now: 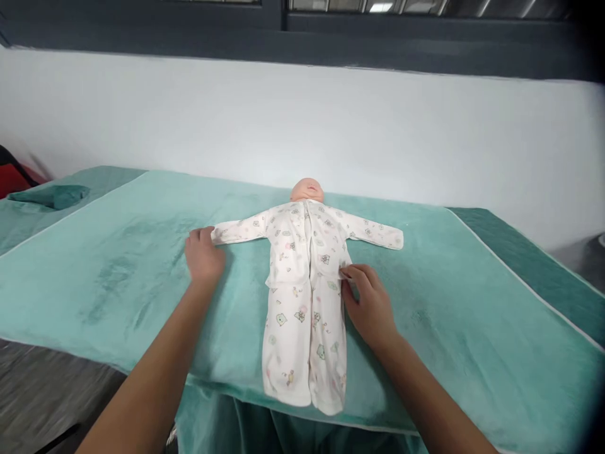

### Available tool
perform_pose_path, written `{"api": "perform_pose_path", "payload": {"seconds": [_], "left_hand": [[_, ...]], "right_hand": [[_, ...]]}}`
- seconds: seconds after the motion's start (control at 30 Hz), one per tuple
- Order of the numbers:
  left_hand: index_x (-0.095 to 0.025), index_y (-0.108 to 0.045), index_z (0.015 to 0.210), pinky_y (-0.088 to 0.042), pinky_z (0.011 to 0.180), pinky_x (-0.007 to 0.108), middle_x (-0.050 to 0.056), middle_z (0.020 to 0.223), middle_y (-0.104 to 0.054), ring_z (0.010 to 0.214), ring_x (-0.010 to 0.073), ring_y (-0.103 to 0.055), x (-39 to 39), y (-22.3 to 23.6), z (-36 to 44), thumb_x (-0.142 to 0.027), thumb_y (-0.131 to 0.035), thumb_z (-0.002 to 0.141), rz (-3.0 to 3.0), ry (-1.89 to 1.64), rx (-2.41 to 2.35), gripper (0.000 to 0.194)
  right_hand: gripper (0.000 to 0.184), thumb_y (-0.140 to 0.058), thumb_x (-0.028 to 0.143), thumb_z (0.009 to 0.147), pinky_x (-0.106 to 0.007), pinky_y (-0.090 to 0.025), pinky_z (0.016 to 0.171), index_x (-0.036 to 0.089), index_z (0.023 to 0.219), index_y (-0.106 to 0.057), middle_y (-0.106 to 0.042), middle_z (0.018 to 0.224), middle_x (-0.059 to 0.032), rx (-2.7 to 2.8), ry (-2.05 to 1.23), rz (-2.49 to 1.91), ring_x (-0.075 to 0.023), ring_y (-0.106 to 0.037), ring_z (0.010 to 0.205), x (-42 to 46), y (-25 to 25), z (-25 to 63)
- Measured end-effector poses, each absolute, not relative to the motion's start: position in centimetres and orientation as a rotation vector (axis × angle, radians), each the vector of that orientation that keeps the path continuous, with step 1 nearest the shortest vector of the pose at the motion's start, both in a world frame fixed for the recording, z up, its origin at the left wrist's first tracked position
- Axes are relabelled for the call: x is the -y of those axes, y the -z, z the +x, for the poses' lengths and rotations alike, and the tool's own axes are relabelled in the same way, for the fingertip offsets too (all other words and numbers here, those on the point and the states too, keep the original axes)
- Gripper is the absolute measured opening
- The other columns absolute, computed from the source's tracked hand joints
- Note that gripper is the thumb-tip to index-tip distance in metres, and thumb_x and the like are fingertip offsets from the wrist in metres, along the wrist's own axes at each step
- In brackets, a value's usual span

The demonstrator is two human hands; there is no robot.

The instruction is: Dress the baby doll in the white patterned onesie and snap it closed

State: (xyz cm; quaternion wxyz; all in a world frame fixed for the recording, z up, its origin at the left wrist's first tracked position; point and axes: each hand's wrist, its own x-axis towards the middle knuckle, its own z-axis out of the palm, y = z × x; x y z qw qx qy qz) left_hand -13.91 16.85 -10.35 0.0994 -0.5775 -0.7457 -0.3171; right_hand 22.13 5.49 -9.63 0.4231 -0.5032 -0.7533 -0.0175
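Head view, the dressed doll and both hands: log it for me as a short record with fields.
left hand: at the cuff of the sleeve on its side
right hand: fingers pinching the top's side hem
doll: on its back, head toward the wall
top: white, small prints, sleeves spread wide
trousers: matching, legs straight
cover: green cloth under the doll
doll's hands: not visible

12 o'clock: dark window frame (189,34) above white wall (302,120) | 10 o'clock: red-and-black item (13,175), cut off | 3 o'clock: dark object (594,261), unclear | 8 o'clock: grey floor (42,384) | centre outward: teal cover (142,271)
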Motion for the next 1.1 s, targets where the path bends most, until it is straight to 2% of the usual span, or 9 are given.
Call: {"api": "perform_pose_path", "payload": {"seconds": [0.13, 0.3, 0.47, 0.57, 0.63, 0.73, 0.83, 0.93, 1.1], "left_hand": [[-0.012, -0.062, 0.12, -0.045, 0.098, 0.045, 0.017, 0.12, -0.058, 0.116, 0.0341, -0.052, -15.8, 10.6, -13.2, -0.003, -0.043, 0.077, -1.731, 1.043, 2.145, 0.048], [-0.015, -0.065, 0.109, -0.043, 0.101, 0.047, 0.016, 0.115, -0.061, 0.115, 0.0327, -0.053, -15.1, 10.4, -12.9, -0.005, -0.045, 0.079, -1.754, 1.177, 2.031, 0.038], [-0.019, -0.066, 0.104, -0.045, 0.101, 0.042, 0.01, 0.112, -0.064, 0.114, 0.0265, -0.056, -15.9, 8.9, -9.5, -0.011, -0.046, 0.085, -1.916, 1.453, 1.842, 0.029], [-0.021, -0.068, 0.102, -0.05, 0.088, 0.034, 0.006, 0.108, -0.065, 0.102, 0.0205, -0.062, -18.0, 6.5, -5.1, -0.019, -0.047, 0.089, -2.117, 1.738, 1.808, 0.025], [-0.02, -0.07, 0.101, -0.05, 0.084, 0.031, 0.005, 0.104, -0.068, 0.098, 0.0191, -0.063, -20.0, 4.5, -2.2, -0.023, -0.05, 0.089, -2.189, 1.875, 1.811, 0.023], [-0.02, -0.071, 0.091, -0.046, 0.071, 0.031, 0.003, 0.087, -0.07, 0.076, 0.0174, -0.061, -22.3, 1.8, 0.3, -0.032, -0.058, 0.086, -2.457, 1.732, 1.985, 0.018], [-0.021, -0.068, 0.076, -0.035, 0.054, 0.029, 0.001, 0.069, -0.062, 0.056, 0.0139, -0.049, -23.2, 0.4, 0.7, -0.038, -0.063, 0.082, -2.723, 1.468, 2.205, 0.019], [-0.021, -0.064, 0.074, -0.03, 0.05, 0.028, -0.001, 0.064, -0.057, 0.051, 0.0122, -0.043, -23.1, 0.0, 0.5, -0.039, -0.066, 0.08, -2.809, 1.523, 2.208, 0.018], [-0.021, -0.06, 0.067, -0.028, 0.049, 0.028, -0.002, 0.058, -0.054, 0.047, 0.0115, -0.041, -23.1, -0.2, 1.2, -0.034, -0.063, 0.081, -2.74, 1.509, 2.197, 0.019]], "right_hand": [[0.015, -0.053, 0.013, 0.095, -0.033, -0.05, 0.074, 0.021, 0.106, -0.058, -0.063, 0.1, -0.0072, 1.878, 0.037, -1.164, -0.0191, -0.062, 0.089, -5.0, 8.2, 22.0], [0.004, -0.055, 0.022, 0.097, -0.033, -0.046, 0.075, 0.021, 0.095, -0.059, -0.064, 0.093, -0.0045, 2.161, -0.126, -1.153, -0.0185, -0.06, 0.084, -4.0, 7.0, 23.7], [0.021, -0.052, 0.034, 0.098, -0.029, -0.044, 0.069, 0.022, 0.081, -0.057, -0.061, 0.08, -0.0006, 1.771, -0.325, -1.282, -0.0158, -0.057, 0.075, -8.9, 3.9, 23.0], [0.021, -0.052, 0.04, 0.095, -0.031, -0.044, 0.071, 0.022, 0.087, -0.058, -0.066, 0.09, -0.0035, 1.658, -0.327, -1.428, -0.0185, -0.059, 0.08, -14.8, 1.5, 20.3], [0.025, -0.053, 0.046, 0.092, -0.033, -0.043, 0.07, 0.021, 0.087, -0.057, -0.066, 0.094, -0.0076, 1.698, -0.308, -1.604, -0.0213, -0.059, 0.081, -18.5, 0.4, 18.4], [0.028, -0.055, 0.048, 0.088, -0.034, -0.038, 0.064, 0.021, 0.083, -0.054, -0.066, 0.088, -0.0122, 1.804, -0.335, -1.854, -0.024, -0.056, 0.074, -21.9, 0.0, 16.4], [0.022, -0.051, 0.039, 0.089, -0.033, -0.032, 0.06, 0.022, 0.074, -0.049, -0.062, 0.075, -0.0085, 1.812, -0.308, -1.824, -0.0206, -0.05, 0.064, -22.7, 0.8, 16.3], [0.021, -0.051, 0.032, 0.086, -0.031, -0.031, 0.058, 0.023, 0.067, -0.048, -0.058, 0.066, -0.0026, 1.734, -0.388, -1.627, -0.0167, -0.044, 0.059, -22.6, 1.6, 17.0], [0.022, -0.057, 0.039, 0.083, -0.029, -0.038, 0.062, 0.02, 0.072, -0.061, -0.061, 0.07, -0.0004, 1.448, -0.659, -1.439, -0.0156, -0.049, 0.066, -22.7, 1.4, 16.9]]}}
